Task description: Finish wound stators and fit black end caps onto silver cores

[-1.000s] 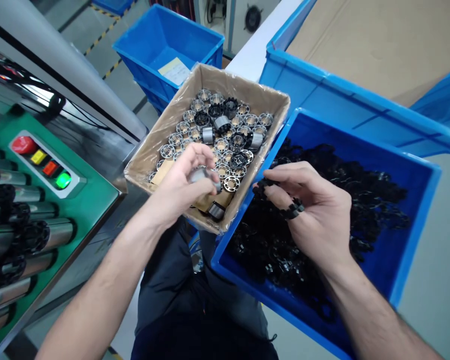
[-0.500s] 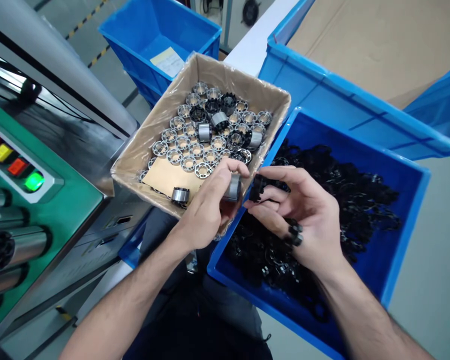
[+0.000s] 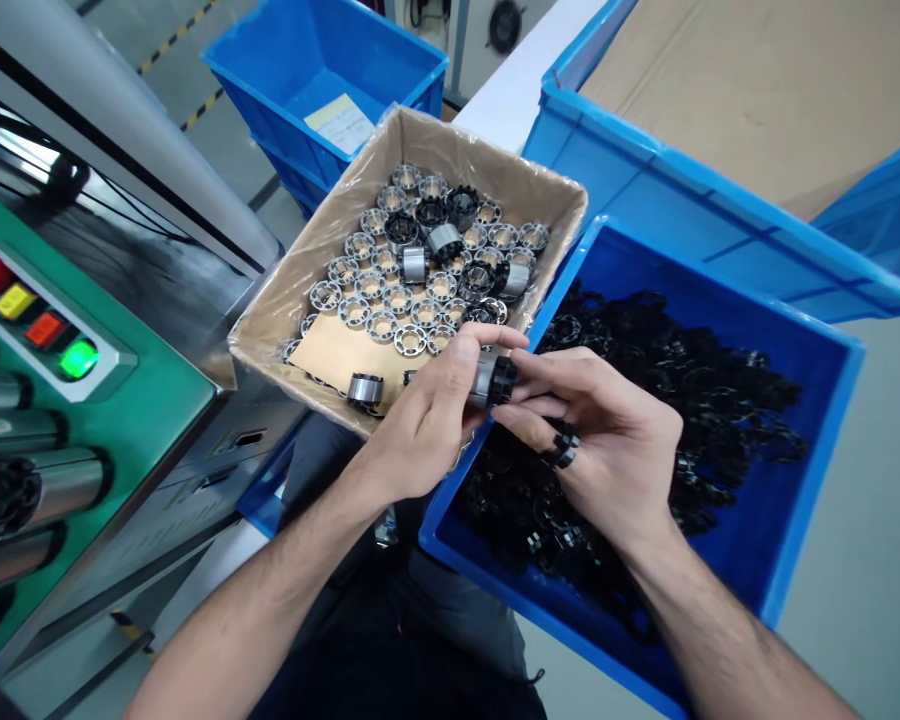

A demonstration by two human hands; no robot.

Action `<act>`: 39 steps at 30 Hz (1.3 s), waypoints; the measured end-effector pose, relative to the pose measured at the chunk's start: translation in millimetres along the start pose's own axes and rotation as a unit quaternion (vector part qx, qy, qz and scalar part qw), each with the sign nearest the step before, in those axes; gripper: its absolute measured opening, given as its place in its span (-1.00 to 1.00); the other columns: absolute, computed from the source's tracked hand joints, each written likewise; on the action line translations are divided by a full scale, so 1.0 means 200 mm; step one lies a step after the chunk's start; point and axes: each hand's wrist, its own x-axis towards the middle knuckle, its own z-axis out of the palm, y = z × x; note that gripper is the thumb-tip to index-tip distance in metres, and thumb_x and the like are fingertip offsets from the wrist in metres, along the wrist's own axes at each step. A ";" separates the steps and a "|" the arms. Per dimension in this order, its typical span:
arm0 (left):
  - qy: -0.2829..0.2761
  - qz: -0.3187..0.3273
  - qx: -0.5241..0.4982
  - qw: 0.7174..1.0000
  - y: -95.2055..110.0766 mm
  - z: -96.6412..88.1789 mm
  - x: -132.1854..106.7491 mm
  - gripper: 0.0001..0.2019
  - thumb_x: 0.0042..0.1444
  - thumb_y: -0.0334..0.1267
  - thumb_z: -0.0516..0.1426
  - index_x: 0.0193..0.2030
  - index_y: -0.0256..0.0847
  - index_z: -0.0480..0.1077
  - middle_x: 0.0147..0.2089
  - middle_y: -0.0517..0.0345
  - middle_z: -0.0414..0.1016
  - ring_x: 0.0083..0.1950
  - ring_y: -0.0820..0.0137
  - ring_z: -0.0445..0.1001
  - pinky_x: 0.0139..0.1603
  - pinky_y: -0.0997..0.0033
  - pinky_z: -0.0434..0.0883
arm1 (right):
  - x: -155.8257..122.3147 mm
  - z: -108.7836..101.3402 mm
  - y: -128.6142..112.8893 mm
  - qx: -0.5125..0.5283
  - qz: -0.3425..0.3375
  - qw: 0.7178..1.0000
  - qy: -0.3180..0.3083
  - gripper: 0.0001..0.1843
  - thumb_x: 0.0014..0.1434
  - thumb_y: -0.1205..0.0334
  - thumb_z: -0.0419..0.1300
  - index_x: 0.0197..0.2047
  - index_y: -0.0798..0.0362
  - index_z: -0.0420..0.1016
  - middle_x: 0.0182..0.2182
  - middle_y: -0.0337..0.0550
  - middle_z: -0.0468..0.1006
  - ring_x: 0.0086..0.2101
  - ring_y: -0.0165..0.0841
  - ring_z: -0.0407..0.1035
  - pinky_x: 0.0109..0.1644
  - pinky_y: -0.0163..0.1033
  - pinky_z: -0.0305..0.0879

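My left hand (image 3: 439,410) is closed round a silvery metal ring core (image 3: 482,382), above the near right corner of a plastic-lined cardboard box (image 3: 285,270). My right hand (image 3: 607,430) pinches a black toothed plastic end cap (image 3: 503,380) against the core's right end. A second black cap (image 3: 562,445) is tucked at the base of my right thumb. Rows of bare ring cores (image 3: 382,327) lie in the box, with several black-capped ones on top. One capped core (image 3: 364,390) rests on a cardboard sheet (image 3: 341,350) near the box's front edge.
A blue bin (image 3: 825,420) full of black plastic caps (image 3: 667,360) stands under my right hand. Another blue crate (image 3: 690,170) is behind it. At the left is a green machine panel (image 3: 157,410) with lit buttons and metal cylinders. A blue bin (image 3: 262,80) stands at the back.
The black cap in my right hand has moved left and now meets the metal core's end; before, there was a gap between them. My right fingers have closed in towards my left hand.
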 end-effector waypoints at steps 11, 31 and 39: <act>-0.010 -0.007 0.034 0.999 -0.01 -0.03 0.01 -0.37 0.69 0.39 -0.07 0.10 -0.05 0.60 -0.30 0.16 0.47 -0.28 0.29 0.45 -0.24 0.30 0.43 | -0.01 0.01 0.03 -0.050 -0.065 0.997 0.002 -0.47 0.18 0.34 0.76 0.17 -0.24 0.89 -0.15 -0.23 0.85 -0.31 -0.31 0.73 -0.17 -0.19 0.78; -0.105 0.002 -0.065 0.992 0.00 -0.03 0.04 -0.36 0.58 0.40 0.20 0.35 -0.15 0.55 0.02 -0.02 0.78 -0.35 0.40 0.71 -0.39 0.47 0.53 | 0.03 -0.05 -0.01 -0.084 -0.068 0.994 -0.003 -0.81 0.39 0.07 0.65 0.02 -0.16 0.87 -0.14 -0.18 0.77 -0.35 -0.36 0.56 -0.23 -0.16 0.55; 0.041 0.004 -0.081 0.996 -0.02 -0.02 0.06 -0.26 0.37 0.59 0.28 0.21 -0.07 0.50 -0.42 0.31 0.57 -0.62 0.52 0.33 -0.57 0.49 0.28 | 0.09 -0.12 -0.02 -0.080 0.063 0.993 -0.059 -0.87 0.54 0.21 0.42 0.08 -0.06 0.80 -0.29 -0.27 0.70 -0.52 -0.50 0.45 -0.51 -0.40 0.43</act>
